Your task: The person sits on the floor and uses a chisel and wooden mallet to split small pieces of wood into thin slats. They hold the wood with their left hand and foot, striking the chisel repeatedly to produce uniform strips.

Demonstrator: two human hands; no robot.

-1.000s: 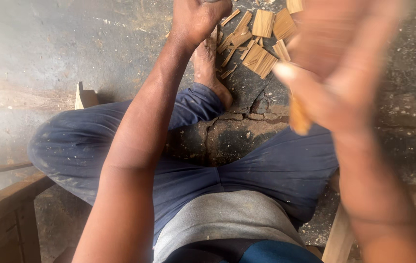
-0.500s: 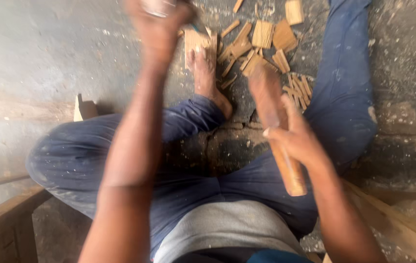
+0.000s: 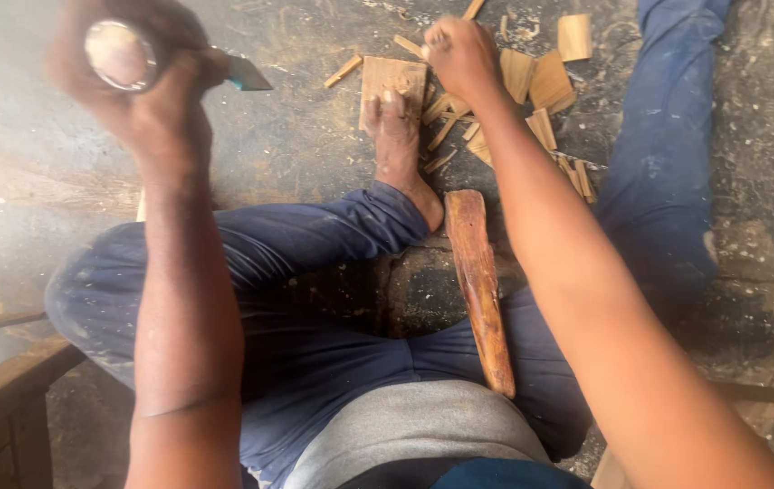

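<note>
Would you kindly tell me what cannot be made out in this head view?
- Left hand: blurred close to the lens; its grip closes on a metal-capped tool, whose blade tip alone shows clearly.
- Right hand: fingers curl down among the wood pieces; whether they hold one cannot be told.
- Wooden mallet: its lower end is hidden against the lap.
- Right leg: cut off by the top edge.

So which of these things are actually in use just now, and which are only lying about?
In use:
- chisel, gripped in the raised left hand
- small wood pieces, which the right hand reaches into
- flat wood block at the bare foot

Lying about:
- wooden mallet, resting between the legs
- wood offcuts on the floor
- wooden frame at lower left
</note>
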